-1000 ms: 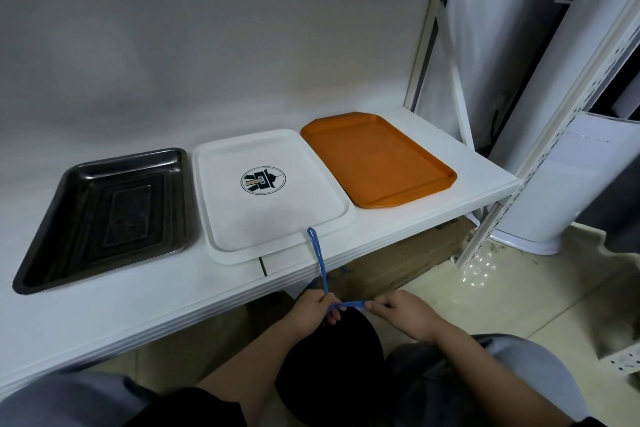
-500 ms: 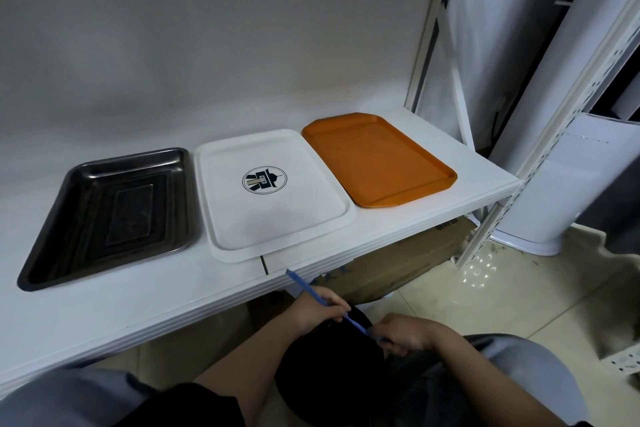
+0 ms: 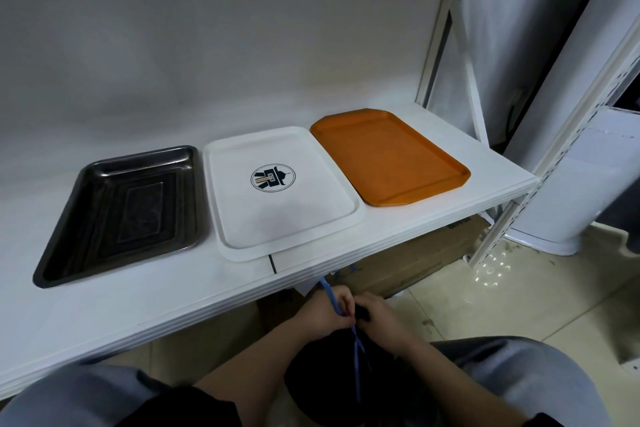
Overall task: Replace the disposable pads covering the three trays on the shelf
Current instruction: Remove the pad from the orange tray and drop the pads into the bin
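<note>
Below the shelf's [image 3: 242,291] front edge, both hands, left hand [image 3: 323,312] and right hand [image 3: 382,321], have drawn together pinching the blue tie [image 3: 355,357] over the black bag [image 3: 332,367], likely sealing old pads; the three trays [image 3: 287,191] sit bare along the shelf.

Dark tray [image 3: 121,211]: metal, glossy, reflective. White tray [image 3: 282,191] and orange tray [image 3: 389,156]: plastic, smooth, matt, the white one with a printed emblem. Shelf [image 3: 173,295]: white, smooth, slight sheen; box [image 3: 422,253] beneath: brown cardboard, matt; floor [image 3: 519,302]: glossy tile.
</note>
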Action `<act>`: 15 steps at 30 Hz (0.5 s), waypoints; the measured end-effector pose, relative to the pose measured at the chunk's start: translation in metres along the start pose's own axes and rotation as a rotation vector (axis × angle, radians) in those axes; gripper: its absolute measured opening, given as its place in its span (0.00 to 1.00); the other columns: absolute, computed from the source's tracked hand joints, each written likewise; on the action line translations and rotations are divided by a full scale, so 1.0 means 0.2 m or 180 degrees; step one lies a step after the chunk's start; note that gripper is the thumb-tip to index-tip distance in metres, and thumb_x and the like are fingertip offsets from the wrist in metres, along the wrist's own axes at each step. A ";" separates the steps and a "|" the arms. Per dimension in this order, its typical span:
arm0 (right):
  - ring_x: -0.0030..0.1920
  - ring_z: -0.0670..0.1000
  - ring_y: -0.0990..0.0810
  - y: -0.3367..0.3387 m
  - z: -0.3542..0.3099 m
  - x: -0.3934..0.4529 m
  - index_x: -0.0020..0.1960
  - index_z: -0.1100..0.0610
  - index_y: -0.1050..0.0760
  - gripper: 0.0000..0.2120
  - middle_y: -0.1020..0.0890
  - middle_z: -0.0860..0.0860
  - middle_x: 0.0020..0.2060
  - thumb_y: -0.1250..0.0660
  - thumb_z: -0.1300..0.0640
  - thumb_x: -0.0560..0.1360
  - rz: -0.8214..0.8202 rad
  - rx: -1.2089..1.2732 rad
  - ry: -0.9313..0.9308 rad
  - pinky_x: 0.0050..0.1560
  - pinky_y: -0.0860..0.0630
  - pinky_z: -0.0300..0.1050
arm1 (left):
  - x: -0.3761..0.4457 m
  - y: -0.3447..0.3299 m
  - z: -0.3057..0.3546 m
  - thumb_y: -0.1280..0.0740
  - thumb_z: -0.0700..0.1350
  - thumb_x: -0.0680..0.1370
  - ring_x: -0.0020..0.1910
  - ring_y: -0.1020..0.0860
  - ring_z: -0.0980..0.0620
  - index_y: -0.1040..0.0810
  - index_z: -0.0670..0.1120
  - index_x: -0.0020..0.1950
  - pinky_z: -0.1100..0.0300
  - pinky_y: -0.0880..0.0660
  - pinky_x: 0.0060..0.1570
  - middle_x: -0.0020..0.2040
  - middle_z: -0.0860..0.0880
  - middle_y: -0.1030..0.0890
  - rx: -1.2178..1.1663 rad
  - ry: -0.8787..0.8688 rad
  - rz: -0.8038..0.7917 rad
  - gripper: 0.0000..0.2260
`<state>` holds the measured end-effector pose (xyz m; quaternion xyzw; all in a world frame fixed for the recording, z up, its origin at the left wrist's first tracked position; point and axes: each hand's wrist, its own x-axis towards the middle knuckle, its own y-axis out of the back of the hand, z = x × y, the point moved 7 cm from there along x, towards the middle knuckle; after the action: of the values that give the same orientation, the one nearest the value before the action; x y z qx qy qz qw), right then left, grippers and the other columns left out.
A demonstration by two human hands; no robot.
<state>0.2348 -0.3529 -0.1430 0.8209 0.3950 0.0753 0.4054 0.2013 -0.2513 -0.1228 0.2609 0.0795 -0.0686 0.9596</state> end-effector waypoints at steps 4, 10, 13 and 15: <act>0.44 0.36 0.23 -0.03 0.02 0.01 0.44 0.51 0.20 0.07 0.19 0.48 0.44 0.33 0.62 0.74 -0.0089 0.0566 -0.0151 0.47 0.29 0.34 | -0.02 0.04 -0.01 0.29 0.40 0.73 0.38 0.24 0.57 0.29 0.55 0.38 0.60 0.27 0.41 0.38 0.54 0.24 0.0258 -0.0021 0.0227 0.13; 0.32 0.37 0.29 -0.03 0.06 -0.01 0.40 0.64 0.22 0.11 0.23 0.48 0.34 0.35 0.58 0.77 0.0154 0.1195 -0.0550 0.36 0.34 0.31 | -0.03 0.06 0.02 0.32 0.41 0.75 0.45 0.24 0.55 0.25 0.48 0.48 0.60 0.27 0.46 0.43 0.56 0.23 0.0992 -0.0006 0.0589 0.04; 0.29 0.36 0.29 -0.03 0.06 -0.03 0.37 0.58 0.25 0.10 0.25 0.44 0.30 0.36 0.60 0.77 0.0170 0.1348 -0.0619 0.34 0.34 0.30 | -0.02 0.03 0.04 0.36 0.40 0.76 0.50 0.24 0.47 0.24 0.43 0.53 0.53 0.27 0.47 0.52 0.46 0.24 0.1749 -0.0178 0.0508 0.06; 0.30 0.36 0.28 -0.03 0.06 -0.03 0.36 0.56 0.25 0.11 0.24 0.43 0.29 0.36 0.61 0.77 0.0173 0.1406 -0.0647 0.35 0.34 0.31 | -0.02 0.01 0.05 0.39 0.39 0.77 0.50 0.25 0.43 0.25 0.42 0.53 0.52 0.31 0.43 0.54 0.44 0.26 0.2239 -0.0217 0.0434 0.07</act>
<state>0.2321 -0.3623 -0.1533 0.9033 0.3369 -0.0850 0.2516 0.1996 -0.2551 -0.1126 0.5774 0.0015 -0.0363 0.8157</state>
